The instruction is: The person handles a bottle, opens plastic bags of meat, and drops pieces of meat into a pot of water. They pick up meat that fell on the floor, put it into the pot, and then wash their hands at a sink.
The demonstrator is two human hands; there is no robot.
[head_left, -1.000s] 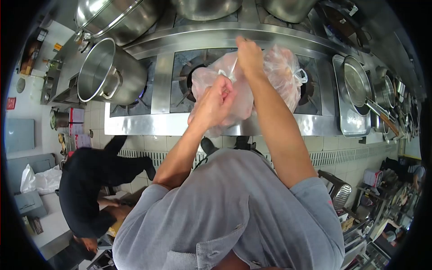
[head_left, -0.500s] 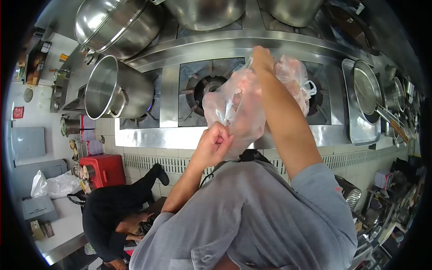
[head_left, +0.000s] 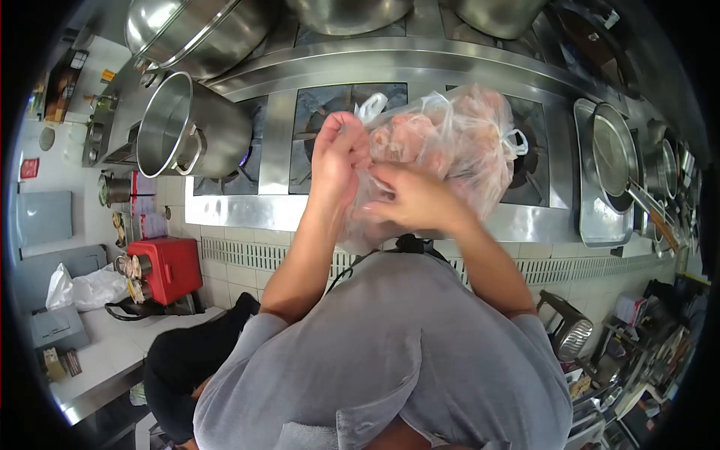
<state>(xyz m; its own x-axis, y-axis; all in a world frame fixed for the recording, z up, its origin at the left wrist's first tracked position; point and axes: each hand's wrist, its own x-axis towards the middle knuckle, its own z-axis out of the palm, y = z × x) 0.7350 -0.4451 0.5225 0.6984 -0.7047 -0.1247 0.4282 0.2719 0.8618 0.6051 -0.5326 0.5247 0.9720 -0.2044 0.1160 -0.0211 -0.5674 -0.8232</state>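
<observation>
Two clear plastic bags of pinkish raw meat lie side by side on the stove burners. The nearer-left plastic bag (head_left: 409, 139) has a white handle tip sticking up at its top left; the right plastic bag (head_left: 480, 127) shows a white knotted loop on its right side. My left hand (head_left: 340, 154) is closed at the left bag's edge, its fingers curled on the thin plastic. Across the front of that bag reaches my right hand (head_left: 416, 196), slightly blurred, thumb and fingers pinching loose plastic close to my left hand. The exact grip points are partly hidden.
A tall steel pot (head_left: 195, 131) stands on the left burner, with a blue flame beside it. Larger pots (head_left: 199, 34) line the back. On the right, a metal tray (head_left: 600, 180) carries a strainer (head_left: 613, 146). A person in black (head_left: 187, 367) bends at lower left, near a red box (head_left: 166, 270).
My right hand has come back from the far side of the bags to the front left. My left hand has moved up and away from me. The left bag's plastic has shifted.
</observation>
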